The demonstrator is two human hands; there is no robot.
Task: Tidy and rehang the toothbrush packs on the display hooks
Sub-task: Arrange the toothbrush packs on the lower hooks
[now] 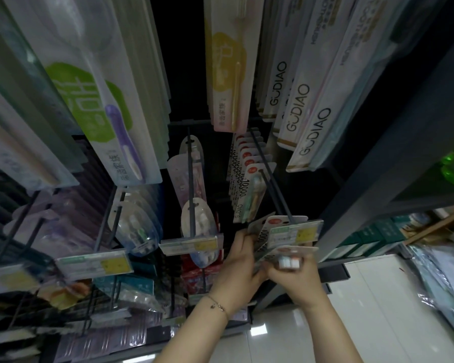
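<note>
Both my hands work at the front end of a long dark display hook (270,179). My left hand (237,268), with a thin bracelet on the wrist, grips white toothbrush packs (264,233) printed "10000" with red dots, right below the hook's tip. My right hand (296,281) holds another pack (290,259) with toothbrush heads showing, just under the price tag (295,231). Further back on the same hook hangs a row of matching packs (243,174).
Neighbouring hooks carry clear blister packs (198,224), (136,226) with price tags at their tips. Tall GUDIAO packs (296,108) and green-label packs (110,113) hang above. A dark shelf upright (378,179) stands right; glossy white floor (351,323) lies below.
</note>
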